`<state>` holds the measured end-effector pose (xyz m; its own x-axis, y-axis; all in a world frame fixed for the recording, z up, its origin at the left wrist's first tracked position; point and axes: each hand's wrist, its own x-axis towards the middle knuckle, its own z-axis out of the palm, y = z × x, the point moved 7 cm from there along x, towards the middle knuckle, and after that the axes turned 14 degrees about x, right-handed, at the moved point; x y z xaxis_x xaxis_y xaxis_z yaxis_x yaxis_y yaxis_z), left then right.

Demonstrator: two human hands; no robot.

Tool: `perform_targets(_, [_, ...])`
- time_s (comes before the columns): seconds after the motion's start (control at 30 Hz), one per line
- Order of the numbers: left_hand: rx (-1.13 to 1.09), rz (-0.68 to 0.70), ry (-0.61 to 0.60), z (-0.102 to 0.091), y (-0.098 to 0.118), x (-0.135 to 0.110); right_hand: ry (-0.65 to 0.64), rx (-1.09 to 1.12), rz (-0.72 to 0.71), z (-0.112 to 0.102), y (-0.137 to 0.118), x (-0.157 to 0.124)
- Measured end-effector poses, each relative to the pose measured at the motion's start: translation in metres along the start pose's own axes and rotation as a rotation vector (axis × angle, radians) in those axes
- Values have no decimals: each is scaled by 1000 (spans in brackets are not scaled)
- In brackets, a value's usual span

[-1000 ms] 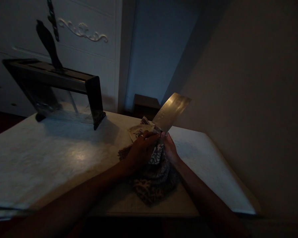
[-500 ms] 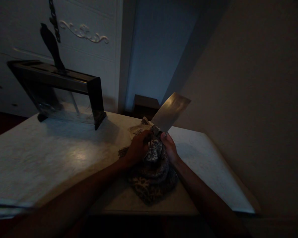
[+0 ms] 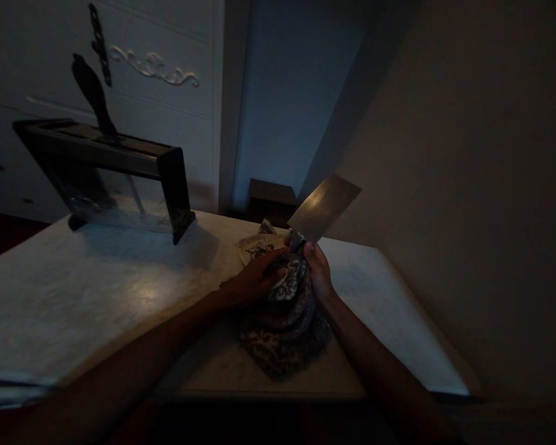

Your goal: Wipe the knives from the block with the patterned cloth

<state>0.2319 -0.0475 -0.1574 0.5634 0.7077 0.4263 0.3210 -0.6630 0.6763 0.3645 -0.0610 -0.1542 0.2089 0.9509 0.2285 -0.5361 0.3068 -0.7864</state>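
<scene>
A broad steel cleaver (image 3: 324, 206) points up and away from me above the pale countertop (image 3: 97, 290). My right hand (image 3: 319, 270) is closed round its handle, which is hidden. A dark patterned cloth (image 3: 282, 321) lies bunched under and between my hands. My left hand (image 3: 254, 281) grips a fold of that cloth and presses it against the base of the blade.
A dark knife block (image 3: 106, 164) with a clear front stands at the back left, one black knife handle (image 3: 92, 93) sticking out of it. White cabinet doors (image 3: 157, 93) rise behind. A plain wall runs along the right. The room is dim.
The cleaver has tilted slightly and shifted up to the right. My left hand has slid down along the cloth toward the blade's base.
</scene>
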Motion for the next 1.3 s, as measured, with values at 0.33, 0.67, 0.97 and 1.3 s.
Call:
perform_targets(0.33, [-264,-195,28,-7,-15,3,-30,13,55,0,3,1])
perform_targets(0.67, [40,-152,179,-31,-8,-2,1,20,33,-7,1,8])
perform_targets(0.97, [258,-126,372,-53,5,-13,60,68,5,-18,-4,12])
perform_targets(1.3, [280,-126,393,-46,6,-12,63,69,8,-16,-3,11])
